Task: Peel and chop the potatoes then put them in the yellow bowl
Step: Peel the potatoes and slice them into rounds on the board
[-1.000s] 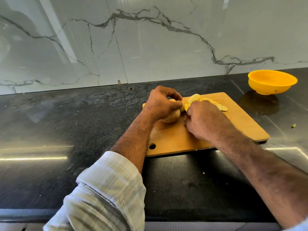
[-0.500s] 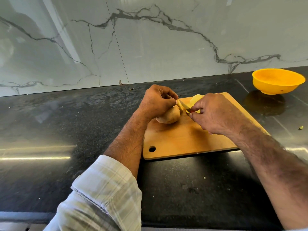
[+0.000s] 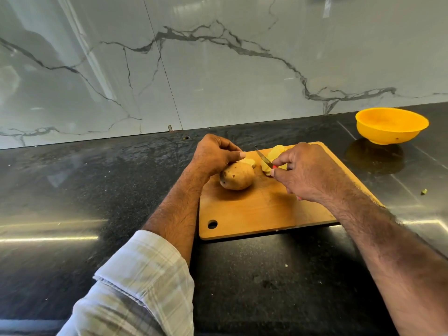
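Two hands over the wooden cutting board (image 3: 254, 214) on the black counter (image 3: 97, 190). Left hand (image 3: 213, 154) sits at the board's 11 o'clock corner, fingers curled, thumb out toward the knife; it rests on top of the far end of the potato (image 3: 237, 176) — real grip or just steadying, can't tell, contact is hidden under the palm. Potato lies on its side, skin still on the visible part, cut face apparently turned away at 1 o'clock. Right hand (image 3: 305, 173) grasps a small knife (image 3: 263, 158), red handle mostly hidden in the fist, blade pointing to 10 o'clock and tilted up, clear of the potato. Pale yellow slices (image 3: 276, 151) piled just beyond the blade at the board's 12 o'clock edge, one more slice beside the potato's far end. Yellow bowl (image 3: 391, 126) stands off the board at 2 o'clock, well apart, nothing visible inside. Small green scrap (image 3: 424, 191) on the counter at 3 o'clock. Marble backsplash (image 3: 218, 69) behind.
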